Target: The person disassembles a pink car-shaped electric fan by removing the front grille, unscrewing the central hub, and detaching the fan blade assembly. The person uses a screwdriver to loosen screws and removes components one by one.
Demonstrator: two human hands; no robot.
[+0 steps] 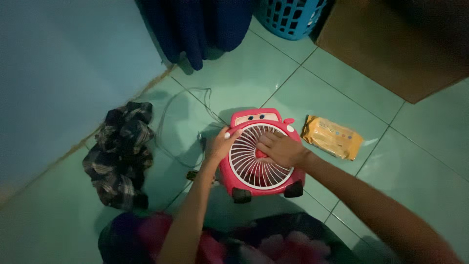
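A pink car-shaped toy fan (254, 119) with a round white grille and black wheels lies face up on the tiled floor. My left hand (220, 144) grips its left rim, fingers curled over the edge. My right hand (281, 149) lies flat on the white grille (249, 168), palm down near the hub. A thin cable (168, 115) runs from the fan's left side across the floor.
A yellow soft packet (332, 137) lies just right of the fan. A crumpled plaid cloth (119, 154) sits to the left by the wall. Dark blue fabric (200, 27), a blue laundry basket (290, 17) and a brown board (391, 44) stand at the back.
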